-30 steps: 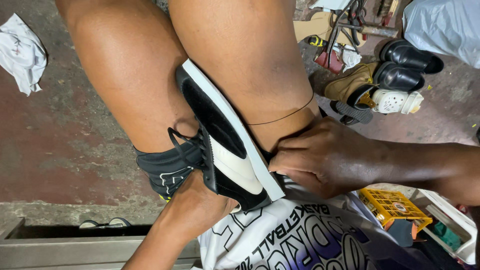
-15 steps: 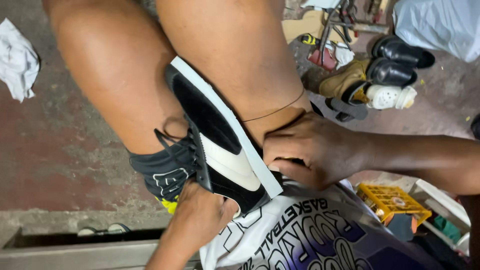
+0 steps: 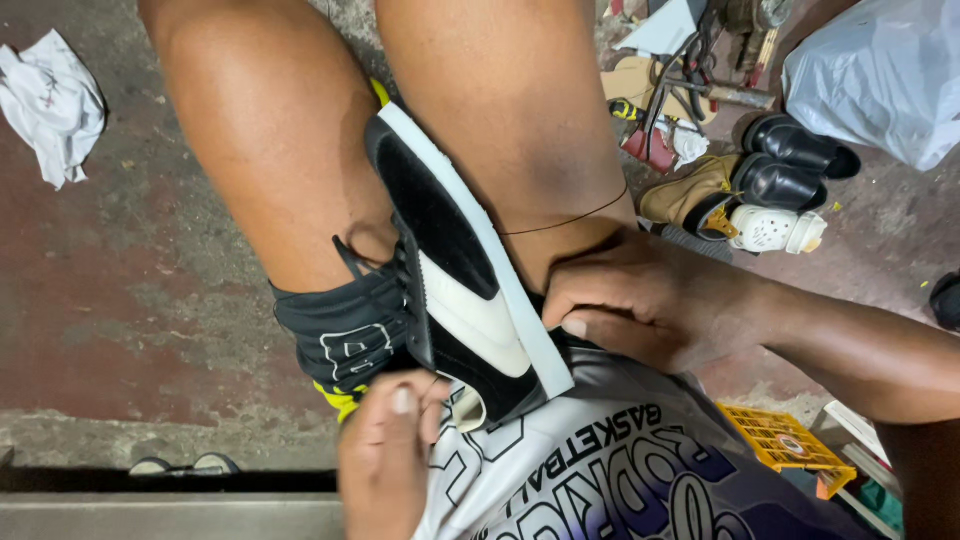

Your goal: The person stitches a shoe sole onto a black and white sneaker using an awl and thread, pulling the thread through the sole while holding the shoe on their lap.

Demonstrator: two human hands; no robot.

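Head view: a crumpled white rag (image 3: 50, 105) lies at upper left on the floor, while at centre a black-and-white sneaker (image 3: 455, 285) sits wedged sole-outward between the seated person's thighs, evidently clamped there to steady it. The left hand (image 3: 385, 465), at lower centre, pinches closed at the shoe's heel end, though what it grips is hidden. The right hand (image 3: 650, 300), right of centre, curls shut against the white sole edge, bracing it; spare shoes (image 3: 770, 185) lie at upper right.

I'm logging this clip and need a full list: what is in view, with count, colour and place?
Sneaker: one, black and white, clamped between the knees.
Rag: one, white, floor upper left.
Plastic bag: one, pale, upper right.
Black shoes: two, right.
Tan boot: one, right.
White perforated shoe: one, right.
Yellow crate: one, lower right.
Left hand: at the sneaker's heel.
Right hand: on the white sole edge.
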